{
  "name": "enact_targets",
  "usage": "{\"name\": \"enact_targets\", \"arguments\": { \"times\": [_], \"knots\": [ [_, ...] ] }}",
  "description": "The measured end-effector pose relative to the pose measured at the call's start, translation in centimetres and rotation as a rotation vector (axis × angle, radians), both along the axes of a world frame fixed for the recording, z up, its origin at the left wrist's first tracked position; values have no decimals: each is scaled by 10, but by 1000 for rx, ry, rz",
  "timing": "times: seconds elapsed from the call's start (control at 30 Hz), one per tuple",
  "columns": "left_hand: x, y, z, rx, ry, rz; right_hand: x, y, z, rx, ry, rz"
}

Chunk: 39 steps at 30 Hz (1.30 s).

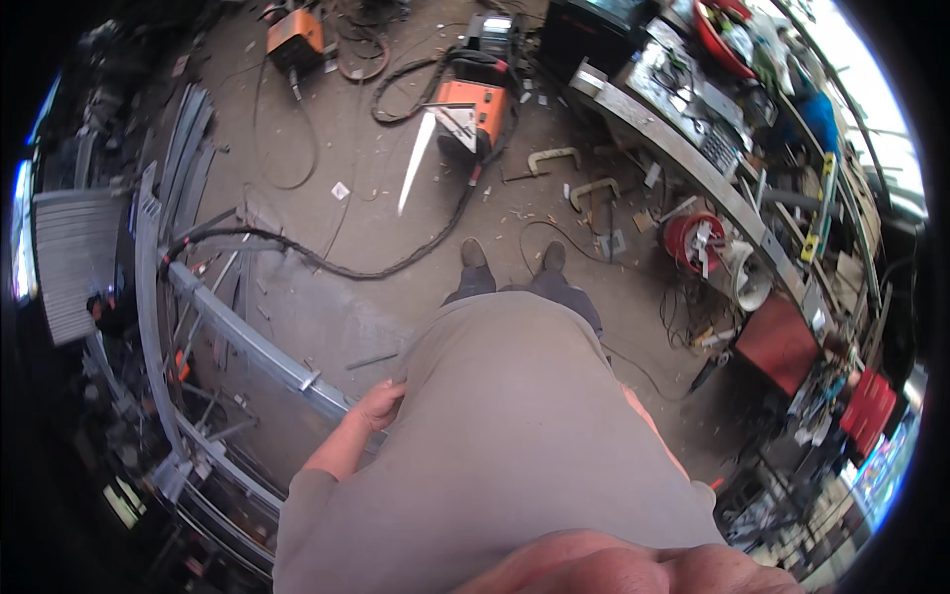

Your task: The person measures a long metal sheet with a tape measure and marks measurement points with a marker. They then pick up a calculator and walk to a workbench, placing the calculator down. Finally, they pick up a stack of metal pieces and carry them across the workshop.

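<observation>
My left hand (pixel 379 405) is at my left side, its fingers curled in against the edge of my grey shirt (pixel 515 396). What they grip, if anything, is hidden by the cloth. Close beside this hand a long grey metal beam (pixel 262 346) runs away to the far left. Of my right arm only a strip of forearm (pixel 648 421) shows along the shirt's right side; the right hand is out of sight behind my body. Both my shoes (pixel 471 253) stand on the floor.
An orange machine (pixel 475 104) with a thick black cable (pixel 376 272) stands ahead, a metal triangle on it. C-clamps (pixel 554 156) lie on the floor. To the right are a cluttered bench (pixel 683 134), a red bucket (pixel 683 238) and a red box (pixel 777 342). Metal profiles (pixel 178 158) lie left.
</observation>
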<state>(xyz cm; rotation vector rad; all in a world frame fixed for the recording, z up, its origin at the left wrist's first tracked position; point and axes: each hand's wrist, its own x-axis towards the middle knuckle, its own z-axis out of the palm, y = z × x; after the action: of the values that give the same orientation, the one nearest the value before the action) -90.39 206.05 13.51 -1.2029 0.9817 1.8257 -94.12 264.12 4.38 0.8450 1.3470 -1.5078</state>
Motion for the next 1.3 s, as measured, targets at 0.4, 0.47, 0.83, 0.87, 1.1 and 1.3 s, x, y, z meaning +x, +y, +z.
{"name": "enact_targets", "arguments": {
  "times": [0.4, 0.47, 0.83, 0.87, 1.1, 1.3],
  "knots": [
    [87, 118, -58, -108, -87, 763, -177, -167, -113, 133, 190, 769],
    [90, 120, -79, -181, -61, 825, -189, -200, -108, 126, 215, 854],
    [34, 32, -199, -829, 11, 324, -235, -292, -125, 300, 327, 1197],
    [33, 21, -202, -796, 45, 429, -261, -297, -131, 326, 364, 1230],
    [35, 4, -214, -810, -9, 554, -388, -340, -160, 446, 556, 1382],
    [36, -9, -230, -722, -171, 577, -459, -444, -156, 424, 712, 1567]
  ]
}}
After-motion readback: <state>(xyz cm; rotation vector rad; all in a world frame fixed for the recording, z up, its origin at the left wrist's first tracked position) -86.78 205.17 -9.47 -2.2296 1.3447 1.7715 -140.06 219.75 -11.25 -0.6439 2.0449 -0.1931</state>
